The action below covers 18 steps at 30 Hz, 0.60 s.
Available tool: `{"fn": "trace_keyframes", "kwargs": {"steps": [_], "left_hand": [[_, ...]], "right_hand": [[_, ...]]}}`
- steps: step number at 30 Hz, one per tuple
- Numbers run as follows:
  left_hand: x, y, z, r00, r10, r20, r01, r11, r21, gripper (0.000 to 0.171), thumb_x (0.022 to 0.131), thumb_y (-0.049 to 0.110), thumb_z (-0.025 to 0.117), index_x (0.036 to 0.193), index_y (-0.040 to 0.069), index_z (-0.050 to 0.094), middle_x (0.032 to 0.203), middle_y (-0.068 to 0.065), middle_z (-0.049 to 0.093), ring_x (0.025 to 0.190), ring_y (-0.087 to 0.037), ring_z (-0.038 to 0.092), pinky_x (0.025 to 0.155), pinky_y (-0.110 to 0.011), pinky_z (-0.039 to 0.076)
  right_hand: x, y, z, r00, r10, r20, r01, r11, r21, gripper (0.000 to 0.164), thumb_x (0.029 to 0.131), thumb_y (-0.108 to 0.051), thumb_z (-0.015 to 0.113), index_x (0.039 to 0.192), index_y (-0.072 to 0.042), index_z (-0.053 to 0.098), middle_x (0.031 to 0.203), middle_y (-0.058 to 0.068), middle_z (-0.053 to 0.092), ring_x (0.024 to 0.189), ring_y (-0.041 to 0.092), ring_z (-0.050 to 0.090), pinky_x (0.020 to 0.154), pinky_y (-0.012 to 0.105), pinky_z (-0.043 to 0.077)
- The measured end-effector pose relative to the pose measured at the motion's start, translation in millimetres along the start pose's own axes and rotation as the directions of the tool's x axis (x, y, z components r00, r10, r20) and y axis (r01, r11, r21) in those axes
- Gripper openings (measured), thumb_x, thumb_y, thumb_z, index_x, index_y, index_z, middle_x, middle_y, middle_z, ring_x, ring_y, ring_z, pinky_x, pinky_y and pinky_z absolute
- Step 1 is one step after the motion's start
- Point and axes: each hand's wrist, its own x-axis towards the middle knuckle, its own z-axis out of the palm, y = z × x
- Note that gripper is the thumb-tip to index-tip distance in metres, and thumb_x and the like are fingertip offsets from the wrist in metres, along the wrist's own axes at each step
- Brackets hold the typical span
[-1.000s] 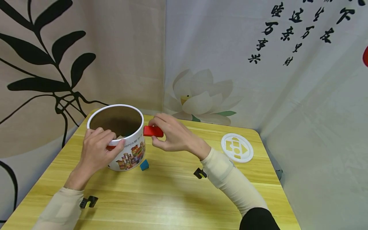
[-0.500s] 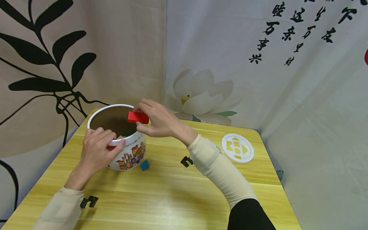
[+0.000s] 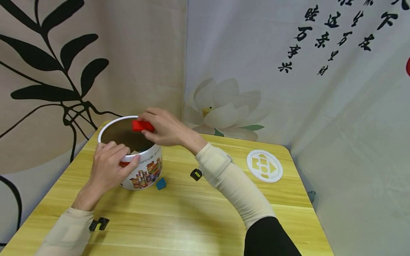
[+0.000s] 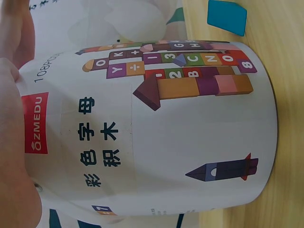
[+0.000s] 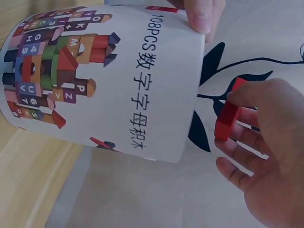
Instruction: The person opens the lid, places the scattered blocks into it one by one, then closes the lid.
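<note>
A white printed bucket (image 3: 141, 174) of toy blocks stands at the left of the table. My left hand (image 3: 110, 170) grips its near rim, fingers over the edge and thumb outside. Between thumb and fingers, my right hand (image 3: 168, 128) pinches a red block (image 3: 142, 126) above the bucket's far right rim. In the right wrist view the same red block (image 5: 229, 111) shows as a long piece held clear of the bucket wall. A blue block (image 3: 161, 184) lies on the table beside the bucket's base. Most of the bucket's inside is dark; a little of its contents shows near the left fingers.
A round white lid (image 3: 264, 166) with cut-out shapes lies on the right side of the wooden table (image 3: 179, 220). Printed cloth (image 3: 230, 46) hangs behind the table and along its sides.
My right hand has carried the red block left and upward, from beside the bucket to over its opening. The left hand keeps its grip on the rim.
</note>
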Motion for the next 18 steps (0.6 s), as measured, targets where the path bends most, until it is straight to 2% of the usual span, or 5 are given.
{"fn": "trace_keyframes", "kwargs": {"steps": [7, 10, 15, 18], "left_hand": [[-0.2, 0.7, -0.1, 1.000, 0.002, 0.003, -0.002, 1.000, 0.002, 0.041, 0.090, 0.043, 0.056, 0.063, 0.012, 0.051, 0.056, -0.001, 0.048, 0.060, -0.022, 0.039, 0.064, -0.047, 0.028], [0.0, 1.0, -0.1, 1.000, 0.006, -0.006, -0.006, 1.000, 0.000, 0.041, 0.090, 0.043, 0.056, 0.063, 0.012, 0.051, 0.056, -0.002, 0.049, 0.059, -0.023, 0.039, 0.064, -0.047, 0.028], [0.5, 1.2, 0.2, 1.000, 0.015, -0.020, -0.015, 1.000, 0.007, 0.042, 0.090, 0.043, 0.056, 0.062, 0.012, 0.049, 0.055, -0.001, 0.047, 0.058, -0.023, 0.039, 0.063, -0.048, 0.029], [1.0, 1.3, -0.2, 1.000, 0.018, -0.025, -0.018, 1.000, 0.009, 0.043, 0.091, 0.044, 0.055, 0.062, 0.013, 0.049, 0.055, -0.001, 0.046, 0.058, -0.023, 0.038, 0.063, -0.048, 0.029]], "right_hand": [[10, -5, 11, 0.997, 0.020, 0.075, -0.018, 0.999, -0.031, 0.043, 0.100, -0.031, 0.062, 0.138, -0.009, 0.063, 0.129, 0.001, 0.063, 0.104, 0.009, 0.059, 0.095, 0.020, 0.046], [12, -6, 14, 0.995, 0.035, 0.095, -0.032, 0.999, -0.034, 0.048, 0.102, -0.037, 0.058, 0.142, -0.010, 0.060, 0.136, 0.001, 0.060, 0.115, 0.011, 0.056, 0.102, 0.023, 0.043], [10, -7, 15, 0.990, 0.062, 0.127, -0.055, 0.997, -0.062, 0.061, 0.104, -0.052, 0.046, 0.152, -0.015, 0.049, 0.153, 0.000, 0.048, 0.139, 0.013, 0.038, 0.117, 0.029, 0.029], [8, -7, 16, 0.989, 0.067, 0.134, -0.053, 0.993, -0.103, 0.067, 0.104, -0.058, 0.040, 0.158, -0.017, 0.041, 0.160, 0.001, 0.039, 0.146, 0.013, 0.027, 0.121, 0.032, 0.020]]}}
